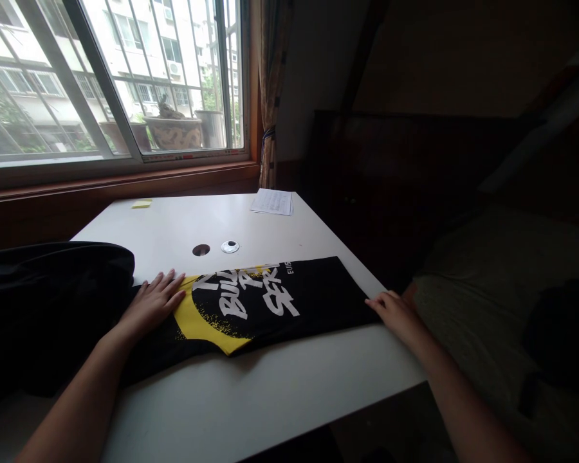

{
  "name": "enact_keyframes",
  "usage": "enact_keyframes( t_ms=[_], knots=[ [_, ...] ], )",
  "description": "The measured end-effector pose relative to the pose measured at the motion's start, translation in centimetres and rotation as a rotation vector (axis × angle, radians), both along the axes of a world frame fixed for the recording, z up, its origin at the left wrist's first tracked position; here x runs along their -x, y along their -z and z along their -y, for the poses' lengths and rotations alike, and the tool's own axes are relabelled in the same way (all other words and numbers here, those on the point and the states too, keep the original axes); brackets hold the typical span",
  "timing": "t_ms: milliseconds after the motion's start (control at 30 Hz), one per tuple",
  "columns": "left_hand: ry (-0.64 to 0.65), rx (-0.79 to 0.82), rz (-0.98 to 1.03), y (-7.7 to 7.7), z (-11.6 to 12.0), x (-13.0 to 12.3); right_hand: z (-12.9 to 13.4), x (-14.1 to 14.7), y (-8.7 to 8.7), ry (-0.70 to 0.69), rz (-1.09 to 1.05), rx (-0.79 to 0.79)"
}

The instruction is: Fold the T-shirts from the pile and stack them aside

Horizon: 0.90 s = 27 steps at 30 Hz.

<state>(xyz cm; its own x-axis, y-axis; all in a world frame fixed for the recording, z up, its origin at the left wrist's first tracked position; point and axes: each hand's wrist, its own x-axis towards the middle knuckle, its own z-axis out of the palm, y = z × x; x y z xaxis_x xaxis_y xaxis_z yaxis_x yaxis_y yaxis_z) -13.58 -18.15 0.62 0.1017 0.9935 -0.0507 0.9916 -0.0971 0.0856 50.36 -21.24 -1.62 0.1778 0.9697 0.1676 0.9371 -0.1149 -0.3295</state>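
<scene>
A black garment [318,296] with a yellow patch and white lettering lies folded lengthwise across the white table [289,392]. My left hand [157,298] rests flat on its left part, at the edge of the yellow patch, with the fingers stretched out. At the garment's right end, my right hand [388,310] pinches the lower corner between thumb and fingers. Dark cloth [48,308] is heaped at the left, beside my left forearm, and the garment's left end runs up to it.
Toward the table's far edge are papers [273,202] and a yellow note pad [141,203]. A round hole [201,250] and a round silvery cover [230,246] sit behind the garment. A barred window and a curtain [269,96] stand beyond.
</scene>
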Motion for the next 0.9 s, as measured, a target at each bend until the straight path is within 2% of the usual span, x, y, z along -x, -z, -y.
enact_keyframes(
  t_ms=[167,267,367,467,533,600,667,733,800,900],
  knots=[
    [0.009,-0.026,-0.003,0.4,0.0,0.1,-0.7,-0.2,-1.4,0.027,0.106,0.119],
    [0.013,-0.053,0.009,0.5,0.0,0.1,-0.9,1.0,-2.6,0.043,0.22,0.14],
    [0.023,-0.075,0.019,0.2,0.1,0.1,-1.2,3.9,-3.6,-0.022,0.297,0.06],
    [0.09,-0.156,0.014,-0.6,0.5,-0.6,-1.7,8.5,-4.1,-0.19,0.265,-0.015],
    [0.192,-0.239,0.036,-1.6,1.3,-2.3,-2.0,12.0,-4.1,-0.281,0.236,-0.048],
    [0.35,-0.307,0.103,-2.8,2.6,-5.1,-2.0,15.5,-3.9,-0.372,0.19,-0.021],
    [0.589,-0.29,0.197,-3.9,4.3,-8.7,-1.6,18.5,-3.7,-0.488,0.15,0.053],
    [0.767,-0.244,0.282,-4.3,6.0,-12.2,-0.9,20.5,-3.5,-0.608,0.14,0.094],
    [0.846,-0.216,0.34,-4.1,7.2,-14.6,0.1,21.5,-3.4,-0.701,0.136,0.104],
    [0.841,-0.222,0.365,-2.7,7.6,-15.7,1.2,21.3,-3.5,-0.779,0.121,0.095]
  ],
)
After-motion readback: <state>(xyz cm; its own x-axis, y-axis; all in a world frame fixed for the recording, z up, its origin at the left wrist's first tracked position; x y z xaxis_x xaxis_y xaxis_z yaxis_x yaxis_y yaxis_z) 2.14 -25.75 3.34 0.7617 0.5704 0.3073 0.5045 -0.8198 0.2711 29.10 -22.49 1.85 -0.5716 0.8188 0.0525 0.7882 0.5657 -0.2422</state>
